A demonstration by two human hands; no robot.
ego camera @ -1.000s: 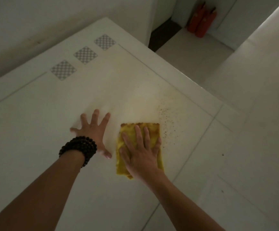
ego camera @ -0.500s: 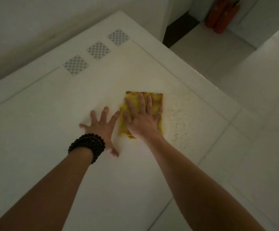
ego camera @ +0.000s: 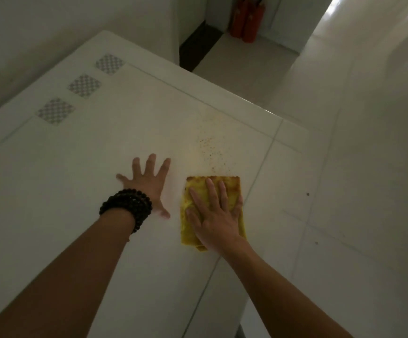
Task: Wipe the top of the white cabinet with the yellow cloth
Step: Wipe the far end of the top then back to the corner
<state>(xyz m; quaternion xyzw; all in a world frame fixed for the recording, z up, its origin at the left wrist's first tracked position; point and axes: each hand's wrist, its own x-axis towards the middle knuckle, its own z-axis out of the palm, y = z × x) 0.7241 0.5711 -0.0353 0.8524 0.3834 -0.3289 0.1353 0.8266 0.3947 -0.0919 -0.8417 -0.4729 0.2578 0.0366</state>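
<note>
Head view, looking down on a white cabinet top [ego camera: 76, 191], glossy, with thin seam lines across it. Yellow cloth [ego camera: 212, 191]: folded to a rough rectangle, lying flat on the cabinet top toward its right side, close to a seam line. Right hand [ego camera: 216, 219]: palm down on the cloth, fingers [ego camera: 211, 191] spread and pressed flat, not curled around the fabric; the cloth's far edge and left edge show past the hand. Left hand [ego camera: 149, 185]: palm down on the bare surface just left of the cloth, apart from it, fingers splayed wide, holding nothing. Dark beaded bracelet [ego camera: 127, 207]: several loops around the left wrist. Dark specks [ego camera: 212, 152]: scattered over a faint yellowish stain on the surface just beyond the cloth's far edge. Three checkered squares [ego camera: 84, 85]: set in a row near the cabinet's far left edge. Two red cylinders [ego camera: 246, 20]: standing on the pale tiled floor [ego camera: 368, 142] well beyond the cabinet, by a wall.
</note>
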